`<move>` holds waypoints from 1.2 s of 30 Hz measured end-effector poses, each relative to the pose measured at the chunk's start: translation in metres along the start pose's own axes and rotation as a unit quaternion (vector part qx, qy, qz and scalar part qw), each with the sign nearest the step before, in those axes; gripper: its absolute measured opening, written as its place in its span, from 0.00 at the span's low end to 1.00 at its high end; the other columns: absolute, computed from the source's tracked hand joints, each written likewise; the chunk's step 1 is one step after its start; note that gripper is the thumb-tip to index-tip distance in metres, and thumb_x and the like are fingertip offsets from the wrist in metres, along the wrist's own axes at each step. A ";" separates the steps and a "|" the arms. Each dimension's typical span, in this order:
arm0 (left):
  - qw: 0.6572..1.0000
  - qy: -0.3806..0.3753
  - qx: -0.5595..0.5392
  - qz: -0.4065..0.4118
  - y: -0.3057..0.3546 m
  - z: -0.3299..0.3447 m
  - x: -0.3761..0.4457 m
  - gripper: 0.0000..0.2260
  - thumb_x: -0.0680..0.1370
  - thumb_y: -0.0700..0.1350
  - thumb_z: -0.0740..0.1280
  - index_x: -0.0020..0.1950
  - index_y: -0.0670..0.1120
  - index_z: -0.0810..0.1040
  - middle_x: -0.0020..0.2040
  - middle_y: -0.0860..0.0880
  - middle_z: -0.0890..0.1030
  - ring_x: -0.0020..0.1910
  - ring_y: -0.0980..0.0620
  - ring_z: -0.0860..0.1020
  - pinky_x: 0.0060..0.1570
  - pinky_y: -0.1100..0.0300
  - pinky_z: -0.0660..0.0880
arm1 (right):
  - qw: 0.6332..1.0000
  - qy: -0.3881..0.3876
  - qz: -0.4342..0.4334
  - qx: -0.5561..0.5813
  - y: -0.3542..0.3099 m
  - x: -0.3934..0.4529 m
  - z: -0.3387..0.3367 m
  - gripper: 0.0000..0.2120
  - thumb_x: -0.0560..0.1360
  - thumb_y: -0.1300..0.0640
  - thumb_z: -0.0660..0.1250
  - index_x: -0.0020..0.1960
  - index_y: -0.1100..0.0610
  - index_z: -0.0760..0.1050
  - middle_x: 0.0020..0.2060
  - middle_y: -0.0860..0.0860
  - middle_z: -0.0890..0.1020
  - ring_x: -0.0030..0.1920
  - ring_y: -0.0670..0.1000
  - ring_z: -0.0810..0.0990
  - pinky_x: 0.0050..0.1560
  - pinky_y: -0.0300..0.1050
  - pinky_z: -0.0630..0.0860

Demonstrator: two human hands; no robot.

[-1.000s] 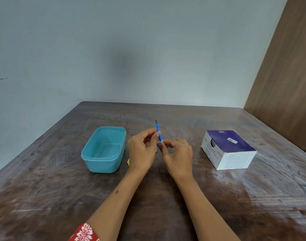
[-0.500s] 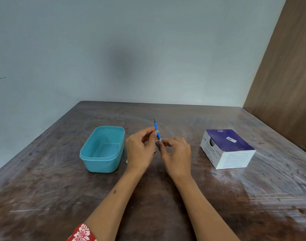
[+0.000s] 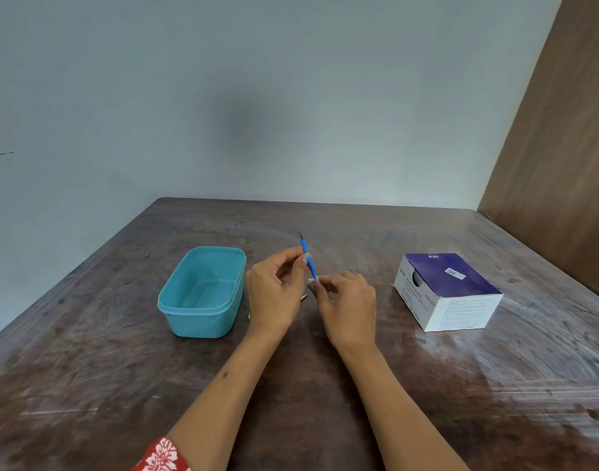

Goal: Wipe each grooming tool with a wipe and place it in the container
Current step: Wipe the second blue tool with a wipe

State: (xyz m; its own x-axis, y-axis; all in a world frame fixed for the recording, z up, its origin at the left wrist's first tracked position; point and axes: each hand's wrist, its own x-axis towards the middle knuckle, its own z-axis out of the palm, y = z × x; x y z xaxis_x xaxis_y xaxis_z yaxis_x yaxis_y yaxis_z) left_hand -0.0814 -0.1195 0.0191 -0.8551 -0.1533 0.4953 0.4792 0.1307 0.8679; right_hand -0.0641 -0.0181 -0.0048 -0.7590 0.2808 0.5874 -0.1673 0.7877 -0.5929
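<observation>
A slim blue-handled grooming tool with a dark metal tip stands nearly upright above the table's middle. My left hand pinches its handle between thumb and fingers. My right hand holds a small white wipe pressed around the tool's lower end. The teal plastic container stands open just left of my left hand, with nothing visible inside. A bit of another metal tool peeks out on the table between my hands, mostly hidden.
A purple-and-white box of wipes lies on the brown wooden table to the right of my hands. A pale wall runs behind and to the left; a brown wooden panel rises at the right.
The hands and the tool stay in almost the same place. The wipe in my right hand has shifted slightly along the lower handle.
</observation>
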 end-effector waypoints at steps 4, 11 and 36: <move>1.000 -0.014 0.005 0.006 0.001 0.000 -0.001 0.08 0.75 0.40 0.68 0.53 0.43 0.82 0.44 0.48 0.84 0.43 0.55 0.83 0.46 0.54 0.81 | 0.999 -0.019 0.026 -0.034 0.000 0.000 -0.001 0.06 0.74 0.51 0.68 0.47 0.51 0.83 0.40 0.49 0.82 0.45 0.50 0.75 0.46 0.48 0.69; 1.000 0.013 -0.019 0.002 0.002 -0.002 0.001 0.08 0.75 0.43 0.68 0.52 0.44 0.82 0.45 0.48 0.85 0.44 0.51 0.83 0.46 0.48 0.81 | 0.997 -0.016 0.065 -0.050 0.004 0.001 -0.003 0.07 0.75 0.52 0.66 0.47 0.52 0.83 0.42 0.50 0.82 0.46 0.52 0.75 0.48 0.49 0.69; 0.866 -0.135 0.444 -0.187 0.035 -0.102 0.066 0.06 0.70 0.36 0.66 0.40 0.38 0.83 0.32 0.42 0.83 0.30 0.49 0.82 0.38 0.57 0.82 | 0.993 0.015 0.091 0.067 0.018 0.006 0.008 0.08 0.73 0.49 0.69 0.45 0.52 0.83 0.38 0.50 0.81 0.42 0.51 0.79 0.43 0.45 0.72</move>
State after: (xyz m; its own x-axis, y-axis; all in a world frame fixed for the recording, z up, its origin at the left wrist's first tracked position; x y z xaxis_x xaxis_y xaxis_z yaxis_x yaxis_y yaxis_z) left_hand -0.1009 -0.2248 0.0856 -0.9902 -0.1284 0.0555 -0.0792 0.8418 0.5340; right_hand -0.0769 -0.0062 -0.0160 -0.7651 0.4299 0.4794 -0.1136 0.6427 -0.7577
